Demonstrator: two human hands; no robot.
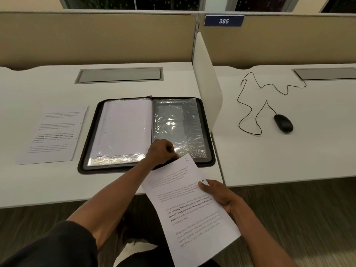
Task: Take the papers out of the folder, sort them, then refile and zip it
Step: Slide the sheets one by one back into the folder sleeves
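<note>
Both my hands on one sheet by the open folder (146, 166).
My right hand (217, 195) grips the paper (192, 209); my left hand (163, 151), curled, seems to pinch its top corner.

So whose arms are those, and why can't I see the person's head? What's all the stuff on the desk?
The camera sits on the person's head and looks down, so you see only their arms, like your own when you draw. The left hand reaches to the bottom of the open black zip folder and pinches the top edge of a printed sheet. The right hand holds that sheet's side edge, so both hands hold one paper, with a handwritten 8 at its top. The folder lies flat on the white desk, showing shiny plastic sleeves. Another printed page lies on the desk, left of the folder. Past a white divider, the next desk has a black computer mouse with a curly cable.
</note>
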